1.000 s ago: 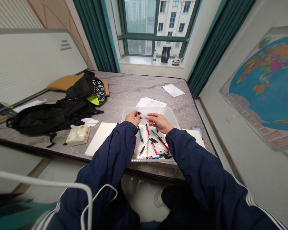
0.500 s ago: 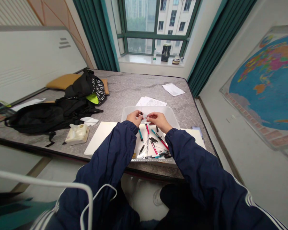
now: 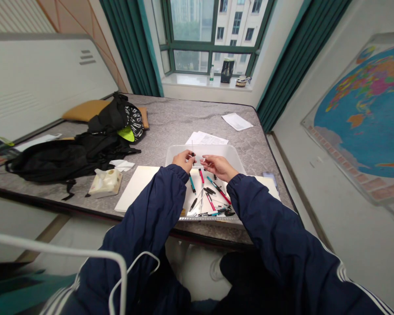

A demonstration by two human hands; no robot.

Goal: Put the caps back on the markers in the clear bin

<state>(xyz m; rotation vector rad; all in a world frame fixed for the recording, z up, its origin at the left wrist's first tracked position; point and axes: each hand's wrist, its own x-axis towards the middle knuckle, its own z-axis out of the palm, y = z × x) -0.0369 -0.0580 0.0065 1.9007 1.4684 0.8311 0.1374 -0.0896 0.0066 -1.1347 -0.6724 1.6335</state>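
Over the translucent plastic bin [image 3: 231, 152], my left hand [image 3: 183, 161] pinches a slim pen refill [image 3: 193, 154] that stands nearly upright, with a dark section at the fingertips. My right hand [image 3: 219, 166] hovers just right of it, apart from the refill. Its thumb and index finger come close together around a tiny pale piece too small to name. Below both hands lie loose pens and pen parts: a teal pen barrel [image 3: 192, 184], a red pen barrel [image 3: 201, 176], several black caps [image 3: 210, 191] and a pile of mixed parts near the front wall.
White sheets [image 3: 137, 188] lie left of the bin, and printed papers [image 3: 207, 138] behind it. A tissue pack [image 3: 105, 183] and a black backpack [image 3: 55, 159] are further left. A white cable or tube [image 3: 85, 253] crosses the lower left. The table edge runs in front.
My right hand has shifted slightly to the right, its fingers loosened and a little straighter. The left hand keeps the refill in nearly the same place.
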